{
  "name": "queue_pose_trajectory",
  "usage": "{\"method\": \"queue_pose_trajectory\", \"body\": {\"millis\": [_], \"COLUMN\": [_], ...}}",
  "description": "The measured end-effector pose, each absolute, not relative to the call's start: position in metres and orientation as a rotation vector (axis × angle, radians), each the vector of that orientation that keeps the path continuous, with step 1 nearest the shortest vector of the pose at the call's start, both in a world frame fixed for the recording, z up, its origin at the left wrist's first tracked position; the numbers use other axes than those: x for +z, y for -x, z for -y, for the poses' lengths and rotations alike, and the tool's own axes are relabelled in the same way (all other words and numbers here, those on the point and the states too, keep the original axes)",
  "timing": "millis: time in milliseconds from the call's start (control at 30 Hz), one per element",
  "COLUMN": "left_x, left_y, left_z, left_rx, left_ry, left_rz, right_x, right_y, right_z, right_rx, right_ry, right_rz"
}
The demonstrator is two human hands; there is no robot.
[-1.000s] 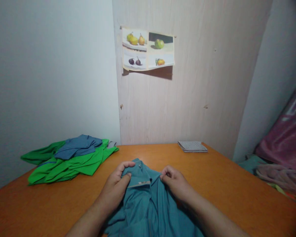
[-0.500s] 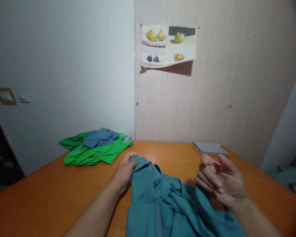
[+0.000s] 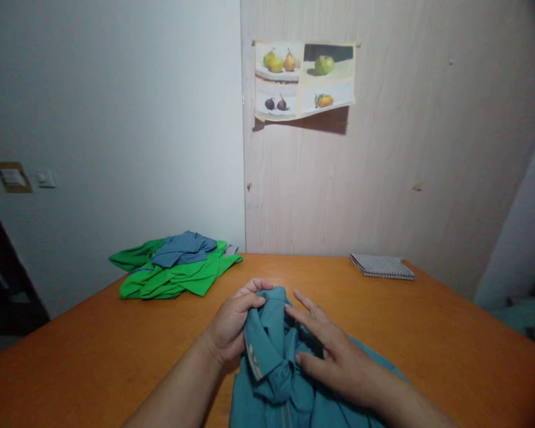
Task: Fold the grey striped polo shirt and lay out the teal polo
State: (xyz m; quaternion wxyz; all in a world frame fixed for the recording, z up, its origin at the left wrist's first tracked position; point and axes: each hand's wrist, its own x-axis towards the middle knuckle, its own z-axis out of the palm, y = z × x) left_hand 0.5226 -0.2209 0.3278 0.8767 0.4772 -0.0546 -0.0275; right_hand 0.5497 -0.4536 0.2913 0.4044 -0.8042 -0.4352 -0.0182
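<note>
A teal collared shirt (image 3: pixel 271 351) lies bunched at the table's near side, its lower part running out of view at the bottom. My left hand (image 3: pixel 234 321) grips the left side of its collar, thumb on top and fingers behind. With fingers spread, my right hand (image 3: pixel 334 351) rests against the collar's right side, its fingertips at the cloth and nothing gripped. Beneath the right palm the fabric is partly hidden.
On the orange table (image 3: pixel 116 356), a heap of bright green clothing (image 3: pixel 173 282) with a blue-grey garment (image 3: pixel 185 248) on top lies at the back left. A folded striped cloth (image 3: pixel 382 267) sits at the back right. Behind stands a wall with a fruit picture (image 3: pixel 303 80).
My right hand has come left from above the shirt to the collar, and its curled fingers have spread. My left hand has shifted slightly right with the collar, which now stands more gathered.
</note>
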Motion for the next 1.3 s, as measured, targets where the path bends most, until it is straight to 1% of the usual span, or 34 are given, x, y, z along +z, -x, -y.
{"method": "queue_pose_trajectory", "body": {"millis": [100,200,367,433,500,633,733,867,1033,1300], "left_x": [0.324,0.320,0.327,0.333,0.337,0.335,0.331,0.322,0.310,0.310], "left_y": [-0.527,-0.533,-0.529,-0.523,-0.515,-0.504,-0.502,-0.504,-0.510,-0.509], "left_z": [0.224,0.226,0.232,0.236,0.242,0.256,0.263,0.266,0.263,0.257], "left_rx": [-0.010,0.131,0.657,0.733,0.622,0.261,0.117,0.073,0.036,-0.073], "left_ry": [-1.020,-1.113,-1.407,-1.507,-1.574,-1.626,-1.594,-1.536,-1.667,-1.612], "left_rz": [0.053,-0.050,-0.152,-0.096,-0.027,0.042,0.044,0.007,0.012,-0.017], "right_x": [0.299,0.301,0.293,0.292,0.292,0.295,0.295,0.293,0.292,0.296], "right_y": [-0.538,-0.536,-0.551,-0.558,-0.561,-0.560,-0.557,-0.555,-0.551,-0.544], "right_z": [0.448,0.443,0.444,0.447,0.450,0.450,0.449,0.445,0.441,0.436], "right_rx": [-0.206,-0.255,-0.230,-0.223,-0.232,-0.214,-0.181,-0.205,-0.267,-0.376], "right_ry": [2.029,2.057,2.100,2.061,2.049,2.004,1.953,1.928,1.955,2.248], "right_rz": [1.209,1.205,0.755,0.660,0.619,0.636,0.704,0.760,0.775,0.755]}}
